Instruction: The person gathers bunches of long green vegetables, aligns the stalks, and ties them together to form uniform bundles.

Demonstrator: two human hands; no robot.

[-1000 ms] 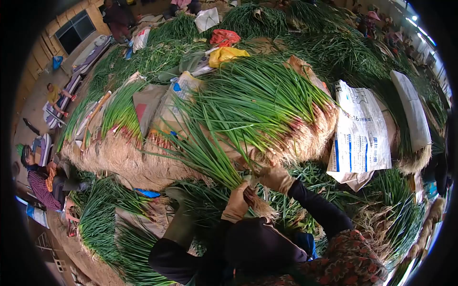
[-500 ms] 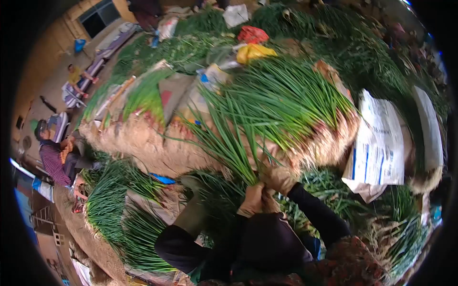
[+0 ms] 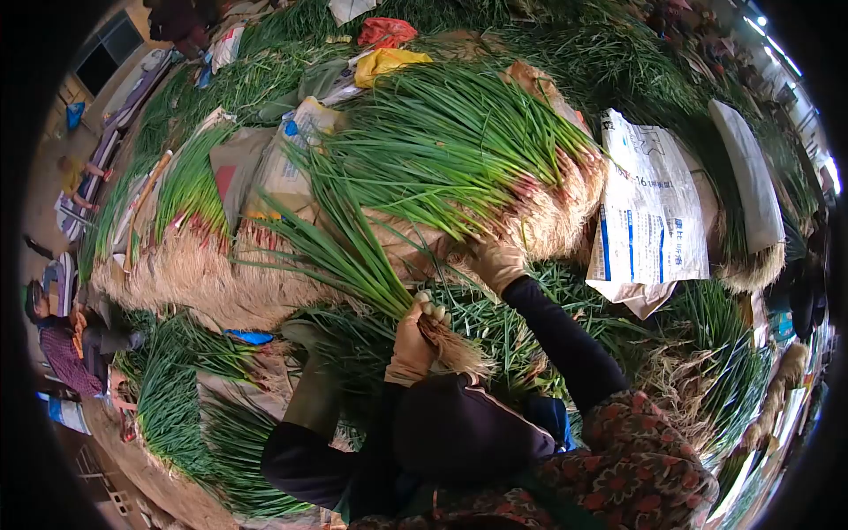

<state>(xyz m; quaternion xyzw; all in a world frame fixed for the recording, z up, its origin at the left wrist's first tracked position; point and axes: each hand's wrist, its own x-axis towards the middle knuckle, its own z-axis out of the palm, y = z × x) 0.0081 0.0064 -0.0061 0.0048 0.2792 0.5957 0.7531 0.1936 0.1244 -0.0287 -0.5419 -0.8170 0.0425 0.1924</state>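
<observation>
My left hand (image 3: pixel 412 340), in a light work glove, is closed around a bunch of spring onions (image 3: pixel 367 261) just above the roots. Their green leaves point up and left, while the pale stringy roots (image 3: pixel 458 346) hang out to the right of the fist. Farther up, my gloved right hand (image 3: pixel 496 265) reaches to the near edge of a large heap of spring onions (image 3: pixel 442 146). It touches stems there, and its fingertips are partly hidden, so its grip is unclear.
A white printed sack (image 3: pixel 649 212) lies right of the heap. Yellow (image 3: pixel 389 65) and red bags (image 3: pixel 386 33) sit behind it. More onions (image 3: pixel 168 389) and loose leaves cover the ground. At the left sits a person in a checked top (image 3: pixel 69 349).
My hands were together at the bunch's base; now they are apart. The right hand has moved up to the heap while the left keeps the bunch. The view has shifted right.
</observation>
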